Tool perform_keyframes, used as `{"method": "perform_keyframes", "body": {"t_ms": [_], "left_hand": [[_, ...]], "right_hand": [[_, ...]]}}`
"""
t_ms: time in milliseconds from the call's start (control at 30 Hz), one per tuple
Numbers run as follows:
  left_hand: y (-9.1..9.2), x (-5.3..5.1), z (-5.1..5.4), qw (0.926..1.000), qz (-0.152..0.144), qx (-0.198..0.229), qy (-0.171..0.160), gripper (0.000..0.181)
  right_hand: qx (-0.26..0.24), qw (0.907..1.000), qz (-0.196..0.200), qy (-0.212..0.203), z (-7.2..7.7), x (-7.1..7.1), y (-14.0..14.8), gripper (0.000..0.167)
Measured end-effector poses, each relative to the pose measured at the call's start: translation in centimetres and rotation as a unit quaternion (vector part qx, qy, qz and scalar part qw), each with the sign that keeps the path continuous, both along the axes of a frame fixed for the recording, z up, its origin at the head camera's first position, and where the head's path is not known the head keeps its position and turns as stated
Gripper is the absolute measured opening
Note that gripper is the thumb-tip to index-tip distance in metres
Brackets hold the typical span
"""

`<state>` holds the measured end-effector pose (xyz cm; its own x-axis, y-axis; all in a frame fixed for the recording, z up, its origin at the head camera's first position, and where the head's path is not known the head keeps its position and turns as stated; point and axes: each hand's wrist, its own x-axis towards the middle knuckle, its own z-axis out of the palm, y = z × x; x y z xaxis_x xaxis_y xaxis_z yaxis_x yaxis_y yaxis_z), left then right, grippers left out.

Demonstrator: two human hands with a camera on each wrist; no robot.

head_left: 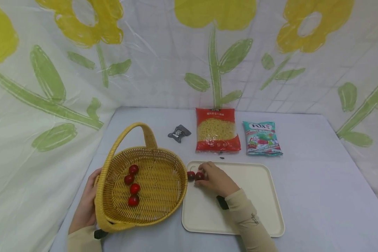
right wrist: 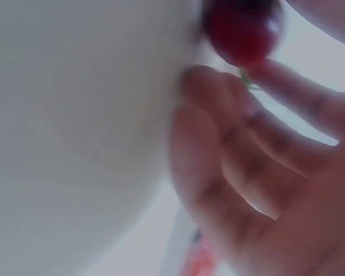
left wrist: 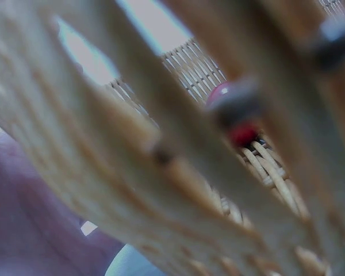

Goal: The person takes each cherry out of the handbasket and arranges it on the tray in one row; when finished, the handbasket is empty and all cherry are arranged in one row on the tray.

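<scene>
A yellow wicker basket [head_left: 157,189] with a tall handle holds several dark red cherries [head_left: 134,189] on its left side. My left hand [head_left: 87,203] rests against the basket's outer left side, its fingers mostly hidden behind the rim. On the cream tray [head_left: 239,217], at its upper left corner, my right hand [head_left: 216,178] pinches a cherry [head_left: 199,176]; another cherry [head_left: 191,175] with a stem lies just left of it. The right wrist view shows the cherry [right wrist: 244,34] by the curled fingers [right wrist: 195,149]. Through the weave in the left wrist view, a cherry [left wrist: 242,133] shows.
Behind the tray lie a red pasta bag [head_left: 216,129] and a green candy bag [head_left: 262,138]. A small dark wrapped packet [head_left: 179,133] is behind the basket, and a tiny dark bit [head_left: 222,158] lies near the tray's back edge. A flowered curtain hangs around the table.
</scene>
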<state>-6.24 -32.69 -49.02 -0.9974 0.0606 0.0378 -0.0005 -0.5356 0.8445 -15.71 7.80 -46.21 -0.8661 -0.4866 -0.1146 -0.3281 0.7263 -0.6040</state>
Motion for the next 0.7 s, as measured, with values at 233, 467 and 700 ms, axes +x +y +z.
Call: {"method": "perform_keyframes", "body": {"t_ms": [233,467,700], "left_hand": [[-0.1,0.0,-0.1,0.9989,0.013,-0.044,-0.004,0.046],[-0.1,-0.1,0.0,0.9948,0.038,-0.092,-0.022,0.045],[-0.3,-0.3,-0.3,0.9908,0.024,-0.128,-0.037,0.047]], "right_hand": [[-0.008,0.9997,0.015,0.018,3.8,0.7,-1.0,0.057],[-0.007,0.9903,0.124,0.062,7.5,0.4,-5.6,0.050],[0.061,0.9619,0.237,0.121,7.0,-0.9,-13.4,0.034]]}}
